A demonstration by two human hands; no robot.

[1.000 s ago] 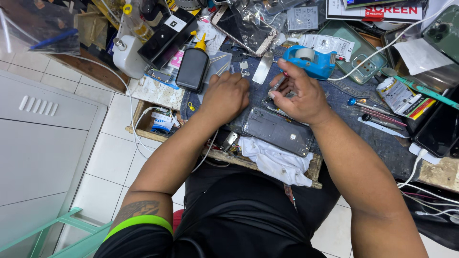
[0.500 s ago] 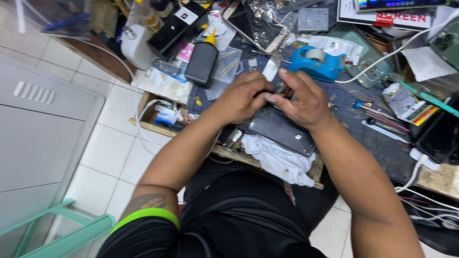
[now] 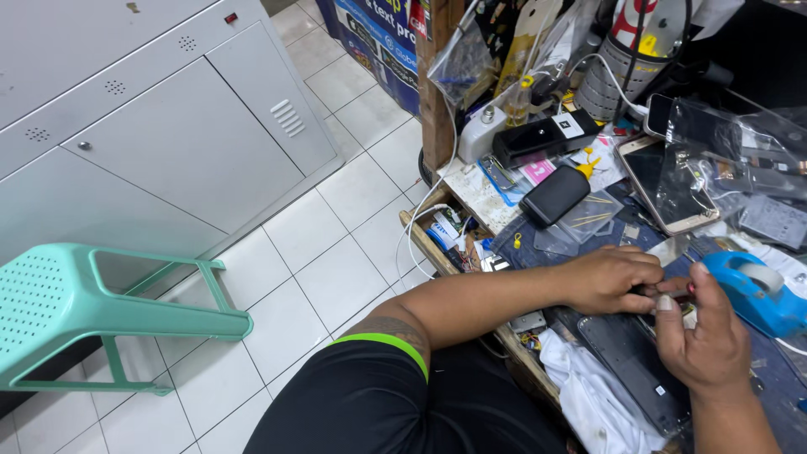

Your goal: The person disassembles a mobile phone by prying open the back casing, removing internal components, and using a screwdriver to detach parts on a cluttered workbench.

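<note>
My left hand [image 3: 612,277] and my right hand [image 3: 706,340] meet fingertip to fingertip over the top end of a dark opened phone body [image 3: 632,363] that lies flat on the bench. Both pinch a small thin dark tool with a red tip [image 3: 683,291]. My left fingers are curled around it, and my right thumb and forefinger press on its red end. What the tip touches is hidden by my fingers. A blue tape dispenser [image 3: 759,292] sits just right of my right hand. A crumpled white cloth [image 3: 588,395] lies below the phone body.
The cluttered bench holds a black oblong case [image 3: 555,195], a phone with a pinkish rim [image 3: 666,178], plastic bags of parts [image 3: 740,143] and cables. At the left are a green plastic stool [image 3: 76,298], a grey metal cabinet [image 3: 168,143] and white floor tiles [image 3: 336,261].
The view has swung left, bringing the stool, cabinet and floor into sight. My hands have drawn together at the top of the phone body and now pinch the small tool.
</note>
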